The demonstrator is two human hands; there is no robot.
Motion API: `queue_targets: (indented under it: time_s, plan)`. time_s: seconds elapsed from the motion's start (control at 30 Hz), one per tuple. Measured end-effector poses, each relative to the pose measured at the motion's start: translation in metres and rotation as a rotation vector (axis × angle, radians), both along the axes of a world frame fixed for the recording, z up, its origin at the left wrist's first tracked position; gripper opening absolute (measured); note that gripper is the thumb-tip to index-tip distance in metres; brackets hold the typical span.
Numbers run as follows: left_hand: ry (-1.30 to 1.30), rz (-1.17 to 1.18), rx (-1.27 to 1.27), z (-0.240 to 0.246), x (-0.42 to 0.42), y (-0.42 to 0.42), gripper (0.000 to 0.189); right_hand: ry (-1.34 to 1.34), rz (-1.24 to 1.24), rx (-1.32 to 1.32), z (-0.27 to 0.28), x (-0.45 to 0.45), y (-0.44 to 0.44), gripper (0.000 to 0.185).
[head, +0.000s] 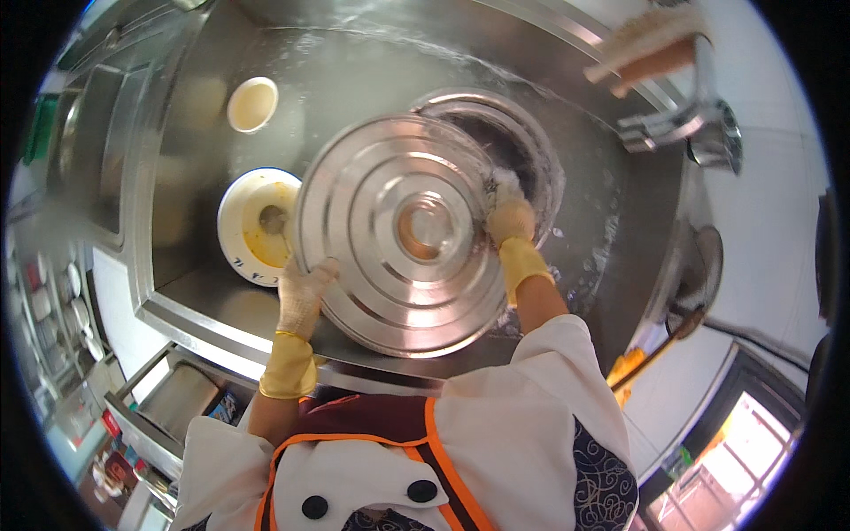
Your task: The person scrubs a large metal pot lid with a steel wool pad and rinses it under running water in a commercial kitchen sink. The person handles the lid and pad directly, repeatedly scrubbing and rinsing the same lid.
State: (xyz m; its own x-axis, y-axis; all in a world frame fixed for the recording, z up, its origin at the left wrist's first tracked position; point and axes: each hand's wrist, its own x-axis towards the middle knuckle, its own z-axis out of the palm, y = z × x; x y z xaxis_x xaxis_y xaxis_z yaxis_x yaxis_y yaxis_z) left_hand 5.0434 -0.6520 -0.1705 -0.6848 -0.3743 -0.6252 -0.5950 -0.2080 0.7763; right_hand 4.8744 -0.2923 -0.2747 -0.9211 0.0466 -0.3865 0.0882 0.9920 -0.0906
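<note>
A large round stainless steel lid (372, 292) with concentric rings is tilted over the sink in front of me. My left hand (302, 295), in a rubber glove, grips its lower left rim with the thumb on top. At the lid's right side, my gloved right hand (511, 216) holds a scrubber (503, 182), seen only in part, against the metal. Behind the lid, partly covered by it, a round metal pot (491, 109) sits in the water. A white enamel basin (232, 226) with yellow-orange residue is left of the lid.
The steel sink (172, 245) holds cloudy water. A small cream-coloured bowl (252, 105) is at the upper left. At the right edge are a metal faucet (671, 126), with a blurred light-coloured cloth (657, 46) near it, and a wok-like pan (700, 272) by the wall.
</note>
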Motion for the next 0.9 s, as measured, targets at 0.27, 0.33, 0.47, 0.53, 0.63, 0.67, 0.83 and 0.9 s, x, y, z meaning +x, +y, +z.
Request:
queue_targets:
  time_s: [0.27, 0.33, 0.47, 0.53, 0.63, 0.67, 0.83, 0.9]
  plan:
    - [-0.051, 0.021, 0.014, -0.007, 0.005, 0.000, 0.048, 0.044, 0.237, -0.371, 0.074, 0.134, -0.051, 0.047]
    - [-0.016, 0.035, 0.006, -0.013, 0.011, 0.000, 0.047, 0.078, 0.401, -0.614, 0.092, 0.141, -0.103, 0.048]
    - [-0.009, 0.001, -0.057, -0.022, 0.026, -0.009, 0.048, -0.084, 0.395, -0.546, 0.100, 0.120, -0.176, 0.051]
    - [-0.012, -0.011, -0.067, -0.023, 0.029, -0.013, 0.047, 0.158, 0.377, -0.407, 0.093, 0.092, -0.172, 0.050]
    - [-0.043, 0.010, -0.072, -0.023, 0.030, -0.013, 0.045, -0.222, -0.305, -0.713, 0.092, 0.059, -0.145, 0.048]
    - [-0.043, 0.009, -0.058, -0.021, 0.029, -0.012, 0.044, -0.516, -0.659, -0.877, 0.094, 0.052, -0.135, 0.048]
    - [-0.059, 0.018, -0.053, -0.012, 0.024, -0.006, 0.041, -0.573, -0.352, -0.696, 0.107, 0.055, -0.128, 0.040]
    - [-0.116, 0.002, -0.058, -0.009, 0.023, -0.006, 0.041, -0.337, 0.032, -0.524, 0.104, 0.060, -0.139, 0.038]
